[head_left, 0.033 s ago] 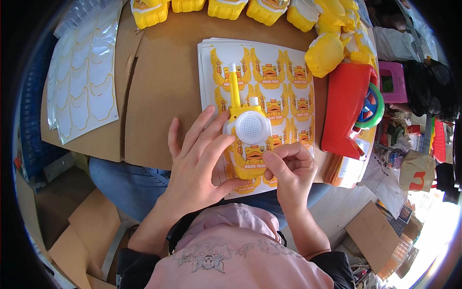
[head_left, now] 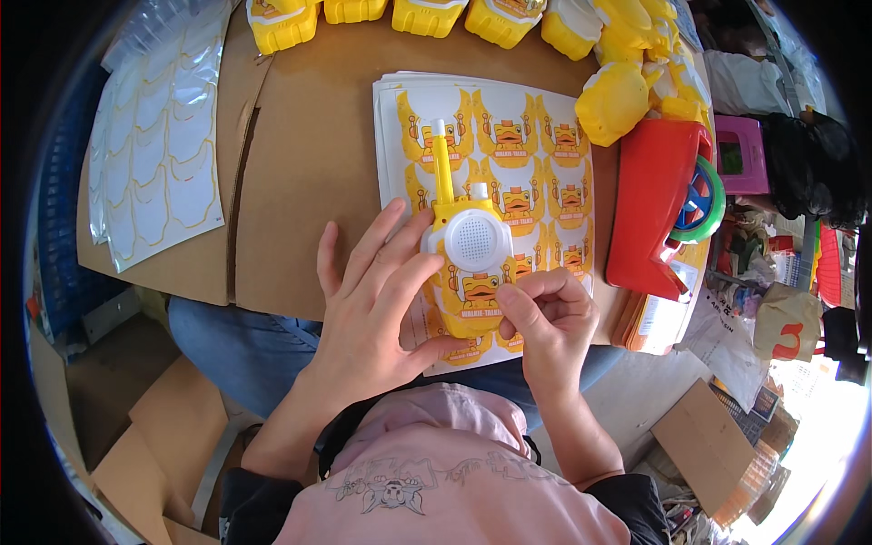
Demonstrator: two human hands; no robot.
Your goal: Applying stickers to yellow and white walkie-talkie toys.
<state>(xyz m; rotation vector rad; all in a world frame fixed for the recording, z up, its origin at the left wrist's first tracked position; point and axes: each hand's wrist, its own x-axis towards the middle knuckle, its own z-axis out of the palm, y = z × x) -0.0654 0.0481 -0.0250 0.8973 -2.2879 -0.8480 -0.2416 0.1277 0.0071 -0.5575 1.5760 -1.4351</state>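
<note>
A yellow toy walkie-talkie (head_left: 443,216) with a white round speaker grille and a yellow antenna lies on a sheet of duck stickers (head_left: 509,136). My left hand (head_left: 368,295) holds its left side, index and middle fingertips at the upper edge and thumb at the bottom; the other fingers are spread. On the toy's lower front is a duck-face sticker (head_left: 478,289). My right hand (head_left: 550,318) pinches at that sticker's right edge with thumb and index finger, the other fingers curled. The fingers cover the exact contact point.
Yellow-and-white toy shells (head_left: 427,16) line the far edge, with more yellow parts (head_left: 613,102) piled at the far right. A red tape dispenser (head_left: 649,204) with a green-rimmed wheel stands at right. Sticker backing sheets (head_left: 163,154) in clear plastic lie left on the cardboard-covered table (head_left: 304,136).
</note>
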